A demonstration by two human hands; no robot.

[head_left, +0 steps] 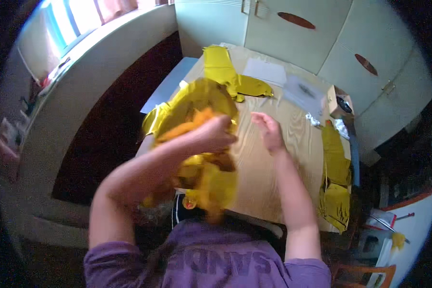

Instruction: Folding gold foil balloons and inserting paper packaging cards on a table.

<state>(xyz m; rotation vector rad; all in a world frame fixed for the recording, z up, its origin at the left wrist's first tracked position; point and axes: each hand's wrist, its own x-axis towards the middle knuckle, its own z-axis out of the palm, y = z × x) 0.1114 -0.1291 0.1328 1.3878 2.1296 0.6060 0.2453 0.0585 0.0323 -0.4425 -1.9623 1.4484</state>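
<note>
My left hand (218, 135) is closed at the edge of a bulky bundle of shiny yellow, foil-like material (201, 96) with crumpled orange (197, 120) inside it. The bundle is smeared by motion and spreads above and below my left forearm, over the table's left front part. What lies within the fist is hidden. To its right, my right hand (270, 132) is raised above the wooden table (261, 187) with fingers stretched, holding nothing. Flat yellow pieces (218, 65) lie at the far left of the table. A long creased yellow piece (335, 177) runs along the right edge.
White paper (265, 72) and a clear sheet (303, 91) lie at the back. A small open box (340, 102) with something dark in it stands at the far right, near crumpled white scraps (341, 128). Pale cupboards (297, 41) border the far side; a windowed wall is left.
</note>
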